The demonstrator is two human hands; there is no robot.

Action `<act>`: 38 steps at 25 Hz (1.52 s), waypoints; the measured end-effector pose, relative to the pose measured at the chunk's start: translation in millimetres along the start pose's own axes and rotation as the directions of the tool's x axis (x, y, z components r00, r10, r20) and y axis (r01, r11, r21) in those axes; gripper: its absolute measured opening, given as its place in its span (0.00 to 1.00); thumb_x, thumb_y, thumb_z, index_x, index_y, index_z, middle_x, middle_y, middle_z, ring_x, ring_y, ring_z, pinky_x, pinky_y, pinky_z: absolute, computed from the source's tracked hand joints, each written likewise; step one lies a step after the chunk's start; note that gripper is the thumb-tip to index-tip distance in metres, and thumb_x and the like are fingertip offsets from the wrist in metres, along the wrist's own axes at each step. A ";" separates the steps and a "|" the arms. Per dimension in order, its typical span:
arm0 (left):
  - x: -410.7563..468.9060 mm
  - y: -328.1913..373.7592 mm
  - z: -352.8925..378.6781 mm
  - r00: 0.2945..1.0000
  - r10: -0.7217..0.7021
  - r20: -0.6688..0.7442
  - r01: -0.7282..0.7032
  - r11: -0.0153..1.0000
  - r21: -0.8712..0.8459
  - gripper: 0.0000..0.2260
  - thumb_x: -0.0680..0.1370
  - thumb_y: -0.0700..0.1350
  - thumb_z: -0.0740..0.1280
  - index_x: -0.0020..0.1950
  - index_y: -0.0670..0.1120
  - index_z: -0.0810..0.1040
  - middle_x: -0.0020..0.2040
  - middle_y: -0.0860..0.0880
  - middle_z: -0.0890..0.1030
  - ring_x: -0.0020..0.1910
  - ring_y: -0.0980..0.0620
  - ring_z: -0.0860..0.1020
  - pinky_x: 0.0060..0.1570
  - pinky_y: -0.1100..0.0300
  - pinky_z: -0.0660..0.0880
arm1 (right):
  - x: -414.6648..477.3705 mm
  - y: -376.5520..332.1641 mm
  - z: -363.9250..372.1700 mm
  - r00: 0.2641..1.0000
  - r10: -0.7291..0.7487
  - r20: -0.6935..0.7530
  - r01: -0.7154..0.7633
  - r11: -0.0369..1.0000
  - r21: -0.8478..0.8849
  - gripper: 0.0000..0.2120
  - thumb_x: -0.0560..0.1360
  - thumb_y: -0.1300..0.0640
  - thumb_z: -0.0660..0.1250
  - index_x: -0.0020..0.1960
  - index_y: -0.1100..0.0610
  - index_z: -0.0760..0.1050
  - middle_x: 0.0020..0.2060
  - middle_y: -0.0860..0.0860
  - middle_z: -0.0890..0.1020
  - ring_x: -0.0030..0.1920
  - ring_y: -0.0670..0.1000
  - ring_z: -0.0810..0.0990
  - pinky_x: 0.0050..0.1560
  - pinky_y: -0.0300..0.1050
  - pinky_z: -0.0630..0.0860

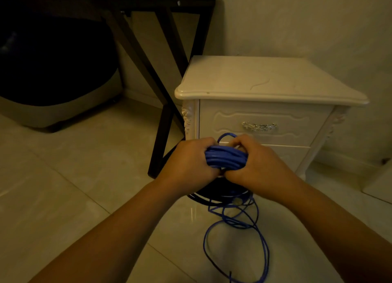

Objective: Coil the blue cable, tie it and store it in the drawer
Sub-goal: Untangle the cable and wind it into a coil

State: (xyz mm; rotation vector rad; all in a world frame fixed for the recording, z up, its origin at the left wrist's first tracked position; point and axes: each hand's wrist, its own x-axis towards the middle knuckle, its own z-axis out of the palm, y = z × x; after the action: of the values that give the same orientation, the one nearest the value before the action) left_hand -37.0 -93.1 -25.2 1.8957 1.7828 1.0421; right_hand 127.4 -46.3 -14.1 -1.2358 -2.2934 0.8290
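Both hands close their grip on the blue cable (pixel 224 158), just below the frame's centre. The left hand (pixel 191 161) curls its fingers round the left end of the coiled bundle, and the right hand (pixel 256 164) clasps the right end. A small loop rises above the bundle, and loose turns trail over the tiled floor (pixel 84 176) toward the bottom edge. A black cable (pixel 210 195) lies coiled directly beneath the hands. Behind them stands a cream nightstand (pixel 265 81); its drawer (pixel 297 121) is closed, with the silver handle (pixel 259 126) just above the hands. Dark table legs (pixel 165 70) stand left of it.
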 end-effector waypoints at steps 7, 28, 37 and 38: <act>7.1 -7.6 -17.7 0.926 -0.364 -0.100 0.235 0.764 -0.601 0.15 0.69 0.32 0.71 0.45 0.52 0.81 0.40 0.41 0.81 0.42 0.36 0.80 0.45 0.42 0.78 | -5.2 13.7 6.1 0.996 0.088 0.012 -0.085 0.901 0.426 0.18 0.69 0.46 0.71 0.57 0.44 0.73 0.47 0.44 0.82 0.45 0.39 0.82 0.45 0.34 0.78; 2.0 -15.1 -13.7 0.844 -0.532 0.072 0.308 0.370 -0.877 0.07 0.73 0.36 0.67 0.35 0.44 0.77 0.31 0.47 0.75 0.33 0.47 0.76 0.37 0.53 0.75 | 3.7 6.0 6.6 0.948 0.095 -0.305 0.100 0.818 0.566 0.16 0.79 0.39 0.53 0.47 0.45 0.76 0.31 0.43 0.78 0.28 0.38 0.74 0.35 0.36 0.67; -0.4 -11.3 -16.1 0.821 -0.569 0.046 0.265 0.308 -0.914 0.06 0.73 0.35 0.66 0.38 0.44 0.76 0.28 0.48 0.74 0.29 0.49 0.75 0.34 0.54 0.75 | -11.9 2.2 33.1 0.956 0.187 -0.226 -0.020 0.810 0.586 0.13 0.81 0.43 0.50 0.51 0.40 0.74 0.26 0.42 0.74 0.28 0.42 0.70 0.29 0.33 0.68; -2.0 -6.5 -11.4 0.813 -0.578 0.061 0.259 0.267 -0.928 0.07 0.73 0.35 0.66 0.36 0.44 0.75 0.27 0.48 0.73 0.28 0.49 0.74 0.34 0.54 0.74 | -13.0 -3.6 36.7 0.954 0.258 -0.149 -0.079 0.701 0.709 0.14 0.79 0.41 0.51 0.50 0.43 0.74 0.26 0.42 0.74 0.27 0.41 0.71 0.29 0.34 0.68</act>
State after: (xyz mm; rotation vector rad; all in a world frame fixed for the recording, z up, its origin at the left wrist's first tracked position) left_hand -49.5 -96.7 -22.5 0.5036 1.1961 1.6447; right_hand 110.2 -70.2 -39.9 -1.1017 -1.4393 1.3667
